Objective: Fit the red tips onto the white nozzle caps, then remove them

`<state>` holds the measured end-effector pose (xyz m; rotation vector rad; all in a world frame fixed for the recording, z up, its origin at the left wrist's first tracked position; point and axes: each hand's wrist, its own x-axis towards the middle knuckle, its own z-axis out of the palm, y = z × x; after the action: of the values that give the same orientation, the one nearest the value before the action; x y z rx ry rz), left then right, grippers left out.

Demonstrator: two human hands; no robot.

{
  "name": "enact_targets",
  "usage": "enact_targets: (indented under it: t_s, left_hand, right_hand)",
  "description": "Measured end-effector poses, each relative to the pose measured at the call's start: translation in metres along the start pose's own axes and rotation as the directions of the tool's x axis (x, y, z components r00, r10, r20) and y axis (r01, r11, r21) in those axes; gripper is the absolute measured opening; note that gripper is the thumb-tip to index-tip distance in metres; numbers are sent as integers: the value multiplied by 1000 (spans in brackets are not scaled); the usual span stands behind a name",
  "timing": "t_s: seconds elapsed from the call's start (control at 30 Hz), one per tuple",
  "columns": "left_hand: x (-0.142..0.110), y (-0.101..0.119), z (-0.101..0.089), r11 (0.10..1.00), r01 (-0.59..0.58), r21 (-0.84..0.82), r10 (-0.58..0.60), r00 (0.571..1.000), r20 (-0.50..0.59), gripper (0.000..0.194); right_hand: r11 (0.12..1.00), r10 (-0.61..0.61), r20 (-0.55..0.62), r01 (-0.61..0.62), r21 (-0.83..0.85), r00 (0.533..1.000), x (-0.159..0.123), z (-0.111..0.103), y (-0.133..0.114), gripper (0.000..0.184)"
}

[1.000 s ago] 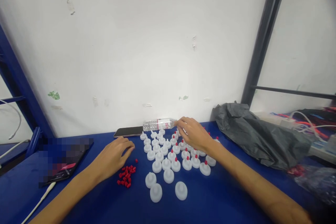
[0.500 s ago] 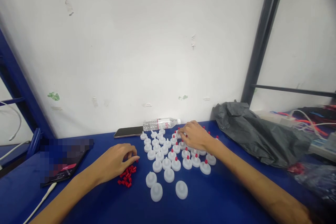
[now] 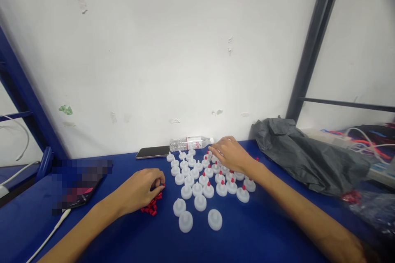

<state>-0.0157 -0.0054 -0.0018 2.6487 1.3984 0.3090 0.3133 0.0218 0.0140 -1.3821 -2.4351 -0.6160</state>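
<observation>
My left hand [image 3: 145, 189] is over a small pile of red tip caps [image 3: 151, 206], with thumb and forefinger pinched on one red cap [image 3: 163, 186]. To its right stand several translucent white nozzle lids [image 3: 189, 181], spouts up and bare. Farther right, many similar lids carry red caps on their spouts, such as the red-capped lid [image 3: 243, 194] at the front. My right hand [image 3: 230, 154] hovers over the back of this capped group, its fingers loosely bent and apart, hiding some lids under it. No object shows in it.
A clear plastic bottle [image 3: 191, 143] lies against the wall, beside a phone [image 3: 152, 152]. A dark device [image 3: 82, 191] with a white cable [image 3: 52, 230] is at left. A grey plastic bag [image 3: 308, 156] lies at right, near cables and a clear bag [image 3: 370, 213].
My left hand has come down to the red caps, and its fingers have closed on one. My right hand has drawn back from the bottle's neck, uncovering its white cap, and remains over the lids.
</observation>
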Motion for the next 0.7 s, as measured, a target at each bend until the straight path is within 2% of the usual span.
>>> enact_targets:
  t_s: [0.1,0.2,0.27,0.3,0.37,0.43,0.57,0.7]
  left_hand:
    - [-1,2,0,1000,2,4,-2,1000,-12,13]
    - [-1,3,-1,1000,2,1,-2,1000,-22,12]
    - [-1,4,-1,1000,2,-1,-2,1000,-27,12]
    - [-1,4,-1,1000,3,0,-3,1000,-29,12]
    - [-1,4,-1,1000,4,6,-3,1000,-28,12]
    - [-1,4,-1,1000,2,14,-1,1000,-23,13]
    - [-1,3,-2,1000,-12,19,13,1000,-10,14]
    - [0,0,-1,1000,-12,9,12,1000,-2,16]
  right_hand:
    - [995,-64,-174,77,68,983,-1,-12,-8,40]
    - [958,-215,-406,272,89,888,-6,-20,-25,43]
    - [925,-309,-470,376,53,827,-9,-24,-38,43]
    - [909,-350,-469,415,39,811,-10,-26,-45,43]
    - [886,-407,-422,462,30,810,-13,-29,-55,41]
    - [889,-408,-357,454,52,840,-16,-32,-60,41]
    - [921,-321,-232,360,151,918,-22,-40,-58,48]
    - [906,-375,-112,389,168,920,-28,-48,-62,50]
